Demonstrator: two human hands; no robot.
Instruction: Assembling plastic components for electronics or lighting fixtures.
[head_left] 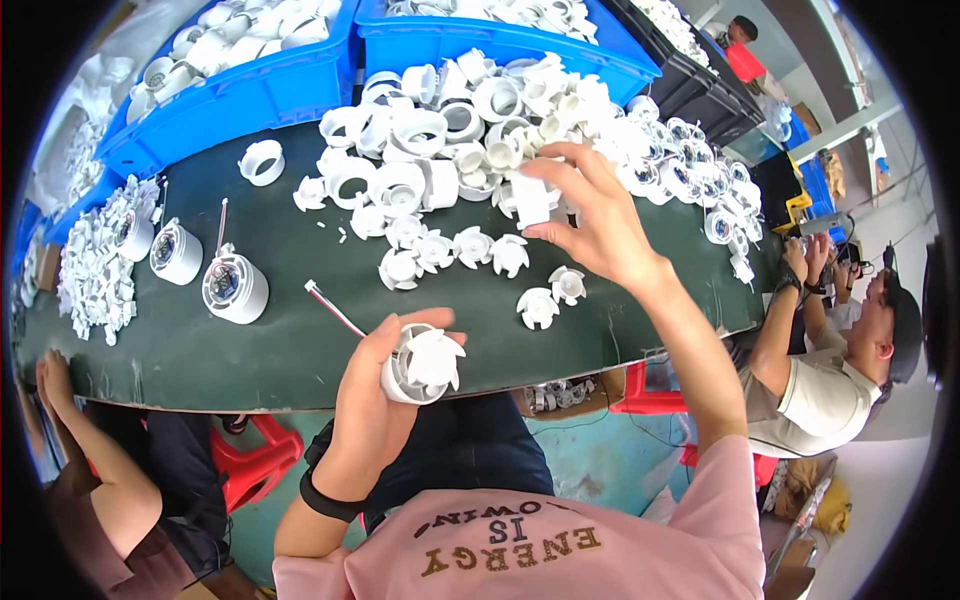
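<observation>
Near the table's front edge, my left hand (362, 400) is wrapped round a white round motor housing (402, 388). A white bladed fan wheel (434, 357) sits at the housing's open end, and a thin wire lead (335, 305) sticks out past my fingers. Further off, my right hand (605, 220) grips a white plastic cup-shaped piece (533, 200) between thumb and fingers, at the edge of a pile of white rings (418, 130). Several loose fan wheels (435, 249) lie just left of it, and two more fan wheels (539, 308) lie nearer to me.
Three finished-looking motor units (236, 288) stand at the left, beside a heap of small white parts (105, 262). Blue bins (235, 95) full of white parts line the back, with a black crate (690, 75). Clear-topped units (700, 175) lie right. Co-workers (830, 380) sit both sides.
</observation>
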